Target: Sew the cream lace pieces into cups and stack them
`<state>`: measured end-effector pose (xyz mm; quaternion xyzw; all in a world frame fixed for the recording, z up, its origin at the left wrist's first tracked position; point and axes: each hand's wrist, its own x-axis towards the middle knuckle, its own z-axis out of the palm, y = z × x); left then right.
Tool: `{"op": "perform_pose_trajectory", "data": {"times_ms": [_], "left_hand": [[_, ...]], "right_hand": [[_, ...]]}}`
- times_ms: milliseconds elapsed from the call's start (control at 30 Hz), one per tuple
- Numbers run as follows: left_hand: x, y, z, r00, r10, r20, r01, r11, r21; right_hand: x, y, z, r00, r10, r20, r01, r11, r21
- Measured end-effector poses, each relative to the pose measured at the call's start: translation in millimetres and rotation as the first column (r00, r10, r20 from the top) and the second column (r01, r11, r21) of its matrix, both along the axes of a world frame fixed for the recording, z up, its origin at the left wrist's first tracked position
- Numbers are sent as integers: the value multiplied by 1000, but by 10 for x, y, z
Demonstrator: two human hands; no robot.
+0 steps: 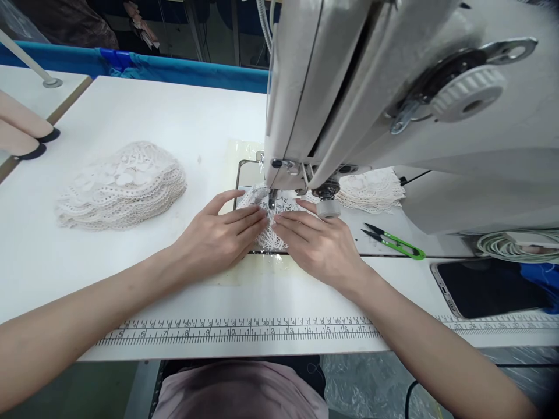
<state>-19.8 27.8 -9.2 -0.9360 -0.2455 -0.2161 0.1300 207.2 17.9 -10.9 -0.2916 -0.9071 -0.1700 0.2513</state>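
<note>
A piece of white lace (pixel 267 237) lies under the presser foot (pixel 272 199) of the sewing machine (pixel 301 75). My left hand (pixel 220 235) rests flat on the lace's left side, fingers stretched out and thumb apart. From the right, my right hand (pixel 321 241) presses on the same lace with its fingers extended, the tips close to those of the left. Part of the lace is covered by my fingers. Behind my right hand, more pale lace (pixel 371 189) lies under the machine arm.
A stack of lace pieces (pixel 126 186) sits on the left of the white table (pixel 209 116). Green thread snips (pixel 393 241) and a phone (pixel 489 288) lie to the right, near coiled cord (pixel 519 247). A printed ruler (pixel 244 331) runs along the front edge.
</note>
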Motion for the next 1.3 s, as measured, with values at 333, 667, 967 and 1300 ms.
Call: {"op": "perform_pose_trajectory", "data": {"times_ms": [333,667,967,1300], "left_hand": [[15,-51,29,1000,-5,-23,6,1000,19],[21,-51,11,1000,11,-8,-11,1000,11],[48,-47,32,995,97,-34,-97,995,-2],[31,-100,29,994,104,-15,-104,994,-37]], "right_hand": [[4,-7,-7,998,-41,46,40,999,12],[-3,-15,-16,999,-34,15,35,998,-55],[-27,-16,7,995,-97,19,99,990,-101],[-33,-57,3,993,-104,-61,89,975,-204]]}}
